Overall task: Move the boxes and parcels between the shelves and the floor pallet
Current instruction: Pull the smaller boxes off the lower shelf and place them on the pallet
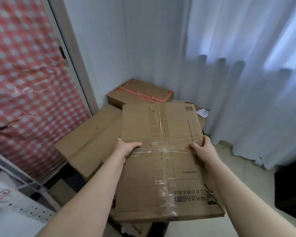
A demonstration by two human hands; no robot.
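Clamped at opposite edges by fingers (pixel 205 140) of left hand (pixel 126 148) and right hand (pixel 202 147), probably keeping flat box (pixel 162 168) level above floor stack (pixel 92 141).

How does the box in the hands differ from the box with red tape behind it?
The held box is gripped by the left hand and right hand; the red-taped box lies on other cartons in the corner. The held box has clear tape and black print; the red-taped box has red tape. Both are flat brown cardboard.
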